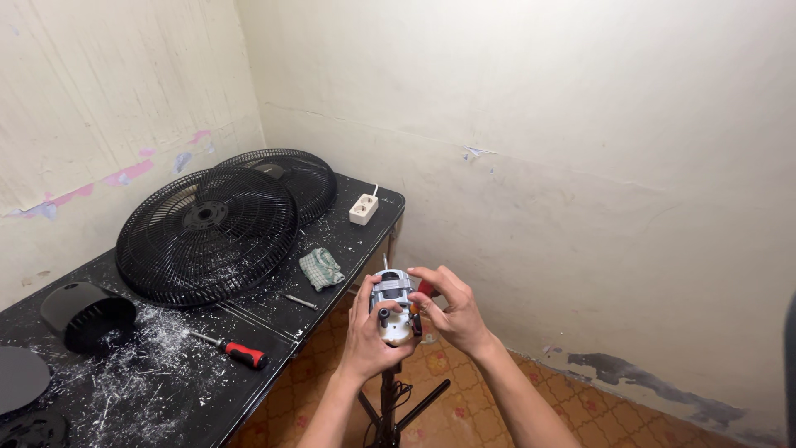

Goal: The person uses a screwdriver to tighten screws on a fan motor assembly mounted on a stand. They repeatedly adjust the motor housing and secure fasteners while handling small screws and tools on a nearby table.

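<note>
Both hands around fan motor

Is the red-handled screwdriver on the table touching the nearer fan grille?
Apart. The head view shows the screwdriver lying below the grille, with bare, speckled table between them.

Soft even light, sharp focus

Black table fills the left of the frame: two fan grilles, white power strip, checked rag, red-handled screwdriver, probably plastic shavings everywhere.
</note>
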